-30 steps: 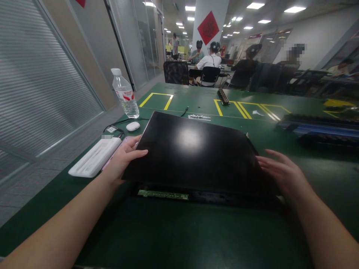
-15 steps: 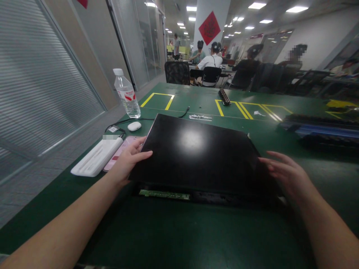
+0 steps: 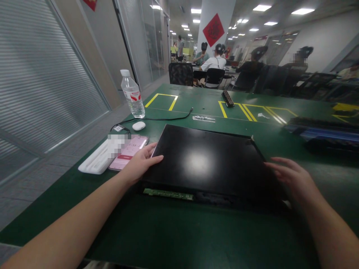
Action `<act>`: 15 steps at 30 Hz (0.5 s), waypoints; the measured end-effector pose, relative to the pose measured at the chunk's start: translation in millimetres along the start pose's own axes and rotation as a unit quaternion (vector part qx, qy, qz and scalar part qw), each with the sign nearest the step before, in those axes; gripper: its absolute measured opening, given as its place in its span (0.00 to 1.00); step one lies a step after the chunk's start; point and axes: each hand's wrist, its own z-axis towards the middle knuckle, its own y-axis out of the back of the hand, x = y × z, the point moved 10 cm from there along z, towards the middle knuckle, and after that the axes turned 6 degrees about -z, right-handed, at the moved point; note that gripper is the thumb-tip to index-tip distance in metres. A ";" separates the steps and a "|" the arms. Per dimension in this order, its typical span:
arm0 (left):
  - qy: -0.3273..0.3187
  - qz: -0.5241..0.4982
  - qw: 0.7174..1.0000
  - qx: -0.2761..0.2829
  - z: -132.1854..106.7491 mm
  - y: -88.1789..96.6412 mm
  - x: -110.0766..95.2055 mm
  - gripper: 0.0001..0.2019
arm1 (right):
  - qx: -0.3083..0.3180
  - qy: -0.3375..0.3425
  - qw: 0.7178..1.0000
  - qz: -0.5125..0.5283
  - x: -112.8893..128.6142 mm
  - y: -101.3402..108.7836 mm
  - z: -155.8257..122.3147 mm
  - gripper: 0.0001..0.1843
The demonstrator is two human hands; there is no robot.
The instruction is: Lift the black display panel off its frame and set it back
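Two hands [image 3: 141, 164] [image 3: 294, 177], one black panel [image 3: 213, 157], one green circuit strip [image 3: 168, 194], one phone [image 3: 130, 151], one water bottle [image 3: 133, 98], one long white case [image 3: 97, 157], one small white case [image 3: 138, 126] and two red diamonds [image 3: 213, 30] [image 3: 90, 3] show.

The person's bare left forearm [image 3: 81, 211] slants up from the lower left, leading through a nearly straight left wrist [image 3: 126, 181] into the left hand [image 3: 141, 162]. Its thumb [image 3: 156, 160] stretches inward, uppermost and set apart from the fingers [image 3: 149, 150], which point forward and inward with their tips out of sight; thumb and fingers are posed as a pinching grip. The bare right forearm [image 3: 332, 224] rises from the lower right. The right hand [image 3: 295, 179] turns inward, its fingers [image 3: 280, 166] extended and slightly spread. Its lower part is dim, and the thumb cannot be made out clearly. The two hands are well apart.
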 end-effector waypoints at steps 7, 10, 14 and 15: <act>0.009 0.016 1.000 -0.012 2.3 4.4 4.4 0.29 | -0.001 0.002 0.997 -0.080 2.5 -1.1 -4.2 0.22; 0.007 0.017 1.000 -0.013 1.5 4.4 3.9 0.27 | 0.003 -0.001 0.996 -0.090 2.1 -2.5 -6.1 0.20; 0.007 0.015 1.000 -0.012 0.8 4.7 3.8 0.26 | 0.000 0.009 0.995 -0.103 -2.8 -2.8 -0.5 0.20; 0.007 0.018 1.000 -0.012 0.8 5.2 3.9 0.26 | -0.002 0.014 0.994 -0.109 -3.9 -2.6 1.6 0.21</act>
